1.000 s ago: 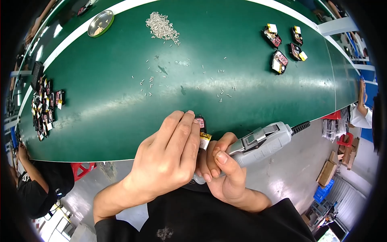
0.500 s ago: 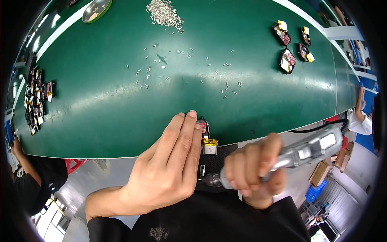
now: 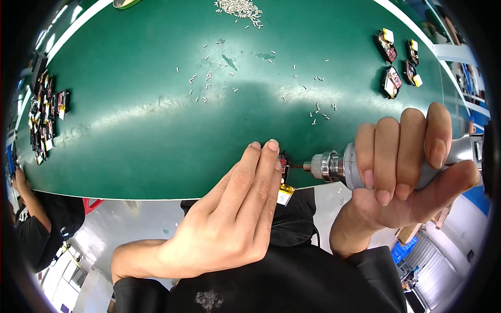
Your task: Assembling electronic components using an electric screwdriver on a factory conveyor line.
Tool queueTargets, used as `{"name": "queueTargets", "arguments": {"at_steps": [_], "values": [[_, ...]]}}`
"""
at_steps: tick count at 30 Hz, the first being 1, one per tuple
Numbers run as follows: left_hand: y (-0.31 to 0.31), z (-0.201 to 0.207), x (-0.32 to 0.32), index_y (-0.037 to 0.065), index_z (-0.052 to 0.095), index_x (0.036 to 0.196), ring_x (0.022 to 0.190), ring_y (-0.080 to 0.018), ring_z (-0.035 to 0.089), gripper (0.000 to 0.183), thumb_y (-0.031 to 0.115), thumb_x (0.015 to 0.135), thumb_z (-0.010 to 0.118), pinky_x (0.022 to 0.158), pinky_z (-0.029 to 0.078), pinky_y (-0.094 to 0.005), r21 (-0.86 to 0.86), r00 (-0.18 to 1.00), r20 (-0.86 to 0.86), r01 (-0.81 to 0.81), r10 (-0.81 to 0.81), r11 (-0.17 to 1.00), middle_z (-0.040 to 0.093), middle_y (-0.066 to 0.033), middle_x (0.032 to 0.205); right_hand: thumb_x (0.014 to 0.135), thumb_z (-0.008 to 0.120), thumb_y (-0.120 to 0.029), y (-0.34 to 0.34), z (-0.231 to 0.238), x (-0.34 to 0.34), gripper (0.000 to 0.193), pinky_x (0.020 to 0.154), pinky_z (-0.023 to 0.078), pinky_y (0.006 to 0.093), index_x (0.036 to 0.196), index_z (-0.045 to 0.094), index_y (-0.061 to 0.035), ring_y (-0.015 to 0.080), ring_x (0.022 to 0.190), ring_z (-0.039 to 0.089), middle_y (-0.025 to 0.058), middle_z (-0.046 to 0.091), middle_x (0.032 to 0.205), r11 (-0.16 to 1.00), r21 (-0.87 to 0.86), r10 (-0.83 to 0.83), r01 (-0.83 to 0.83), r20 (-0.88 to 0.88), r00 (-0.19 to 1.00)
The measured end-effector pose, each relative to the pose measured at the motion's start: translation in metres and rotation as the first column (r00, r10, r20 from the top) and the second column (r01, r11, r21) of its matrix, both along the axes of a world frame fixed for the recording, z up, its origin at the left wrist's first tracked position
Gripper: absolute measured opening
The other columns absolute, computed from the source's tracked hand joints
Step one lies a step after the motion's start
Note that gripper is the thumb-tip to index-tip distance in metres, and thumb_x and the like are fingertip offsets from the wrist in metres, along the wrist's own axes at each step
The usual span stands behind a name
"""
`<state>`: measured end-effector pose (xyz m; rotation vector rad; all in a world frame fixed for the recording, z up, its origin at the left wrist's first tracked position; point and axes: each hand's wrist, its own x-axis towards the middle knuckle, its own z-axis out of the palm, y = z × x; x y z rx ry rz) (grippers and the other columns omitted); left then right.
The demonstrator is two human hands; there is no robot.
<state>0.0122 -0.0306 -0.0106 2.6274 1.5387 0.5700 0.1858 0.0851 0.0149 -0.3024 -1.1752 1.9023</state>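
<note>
The fingers (image 3: 383,196) of the right hand (image 3: 404,167) are closed around a grey electric screwdriver (image 3: 353,166), which lies almost level, its thin bit pointing to the left. The bit ends at the right side of a small black housing (image 3: 284,163); I cannot tell if it touches. The left hand (image 3: 227,216) has its fingers straight and side by side, covering the left part of this housing; its thumb is hidden, so I cannot tell whether it grips.

The housing is at the near edge of the green worktop (image 3: 156,151), and from it a yellow and white pouch (image 3: 285,195) hangs toward the person. Farther away, loose small metal pins (image 3: 208,85) are scattered, and behind them is a pile of pins (image 3: 239,9). Four similar open housings (image 3: 391,83) stand apart at the far right, and a crowded group of units (image 3: 44,120) lies at the left. Beyond the left end, a co-worker's black sleeve (image 3: 37,208) is visible.
</note>
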Motion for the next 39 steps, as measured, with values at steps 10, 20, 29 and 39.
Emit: {"name": "queueTargets", "arguments": {"at_steps": [10,20,29,39], "values": [[0.004,-0.011,0.003,-0.014,0.064,0.088,0.089,-0.032,0.064,0.029,-0.004,0.061,0.064,0.073,0.057,-0.0332,0.126,1.0,0.027,-0.007,0.003,0.992,0.065,-0.0246,0.098,0.094,0.049,-0.047,0.005,-0.006,-0.001,0.036,0.055,0.041,0.0246,0.091,0.045,-0.0114,0.0095,0.047,0.044,-0.0019,0.042,0.056,0.998,-0.02,0.056,-0.056,-0.007,0.998],[0.005,-0.007,-0.004,-0.013,0.066,0.087,0.091,-0.0293,0.063,0.028,0.006,0.068,0.061,0.08,0.054,-0.0318,0.141,0.999,-0.038,0.021,-0.015,0.99,0.066,-0.0234,0.097,0.087,0.063,-0.044,-0.001,0.003,-0.019,0.039,0.052,0.041,0.0229,0.085,0.043,-0.01,0.0082,0.045,0.044,-0.0029,0.047,0.057,0.987,0.106,0.104,-0.118,0.13,0.986],[-0.001,0.003,-0.014,-0.013,0.059,0.098,0.097,-0.033,0.059,0.038,0.007,0.065,0.057,0.083,0.052,-0.0357,0.049,0.999,-0.005,0.05,-0.05,0.998,0.059,-0.0267,0.112,0.077,0.077,-0.014,-0.011,0.0,-0.033,0.029,0.049,0.036,0.0253,0.08,0.05,-0.0028,0.0118,0.051,0.046,0.0045,0.053,0.065,0.994,-0.086,0.06,-0.07,-0.112,0.992],[-0.011,0.026,-0.109,0.0,0.057,0.114,0.106,-0.0327,0.057,0.047,-0.007,0.068,0.062,0.091,0.046,-0.0404,0.063,0.901,0.118,-0.425,0.416,0.903,0.059,-0.0159,0.118,0.086,0.069,-0.029,-0.016,-0.009,0.005,0.031,0.04,0.042,0.0222,0.083,0.046,-0.0081,0.0086,0.037,0.047,-0.0031,0.046,0.048,1.0,-0.008,-0.002,-0.001,-0.37,0.929]]}}
